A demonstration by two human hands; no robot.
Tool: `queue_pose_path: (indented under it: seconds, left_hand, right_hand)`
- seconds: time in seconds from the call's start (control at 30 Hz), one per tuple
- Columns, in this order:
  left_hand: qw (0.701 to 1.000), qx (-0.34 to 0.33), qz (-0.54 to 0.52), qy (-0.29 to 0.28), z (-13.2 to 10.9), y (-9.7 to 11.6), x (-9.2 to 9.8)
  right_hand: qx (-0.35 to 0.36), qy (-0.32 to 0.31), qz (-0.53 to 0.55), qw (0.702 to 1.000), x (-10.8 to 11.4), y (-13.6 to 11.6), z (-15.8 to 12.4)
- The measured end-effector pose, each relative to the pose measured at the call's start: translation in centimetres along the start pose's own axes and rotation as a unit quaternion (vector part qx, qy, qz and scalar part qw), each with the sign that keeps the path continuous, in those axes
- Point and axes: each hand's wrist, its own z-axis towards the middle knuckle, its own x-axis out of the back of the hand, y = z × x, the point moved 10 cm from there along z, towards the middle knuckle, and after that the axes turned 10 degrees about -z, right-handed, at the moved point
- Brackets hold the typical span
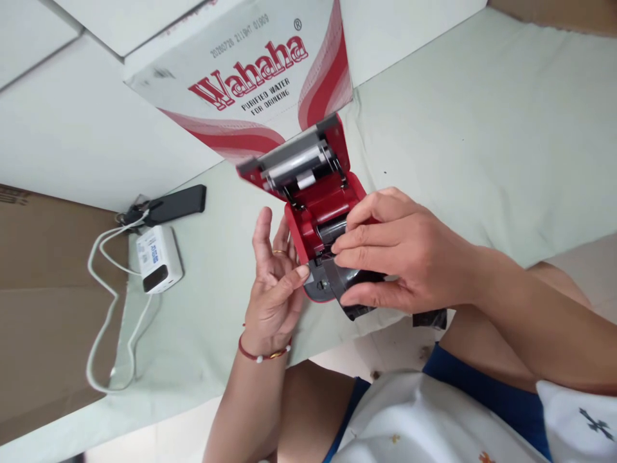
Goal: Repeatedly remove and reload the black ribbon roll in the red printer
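Observation:
A red device [328, 204] with its lid swung up, resembling a small label printer, is held over the cloth. The raised lid carries a clear-and-silver roller [299, 167]. My left hand [277, 280] grips the device's lower left corner, thumb on the grey edge and other fingers behind. Over the open body, my right hand [393, 254] has its fingers closed on a shiny black ribbon [351, 283], beside a dark roll [332, 230] in the red bay. The fingers cover part of the roll. A loose black strip [430, 319] hangs below the right wrist.
A Wahaha water carton [255, 77] stands behind the device. To the left lie a white power bank [159, 260], a white cable [102, 308] and a black object [176, 204]. A brown cardboard box [58, 308] is at the far left. Pale green cloth [472, 148] covers the table.

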Motion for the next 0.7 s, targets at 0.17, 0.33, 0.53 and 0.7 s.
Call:
queue_pose_path:
  seconds: [0.17, 0.33, 0.53, 0.7]
  left_hand:
    - [1.000, 0.015, 0.002, 0.024, -0.3, -0.3, 0.2]
    - [0.999, 0.004, -0.004, 0.032, -0.1, -0.4, 0.5]
    - [0.999, -0.018, -0.002, 0.027, 0.0, -0.5, 0.3]
    - [0.999, -0.019, -0.026, 0.027, 0.1, -0.8, 0.5]
  right_hand:
    - [-0.045, -0.036, 0.054, 0.997, 0.0, 2.4, 0.2]
    - [-0.202, -0.040, -0.038, 0.978, -0.5, 6.6, 0.8]
    - [-0.248, -0.219, -0.072, 0.941, -3.5, 7.1, 2.7]
    - [-0.250, -0.325, -0.162, 0.898, -4.3, 7.2, 3.3]
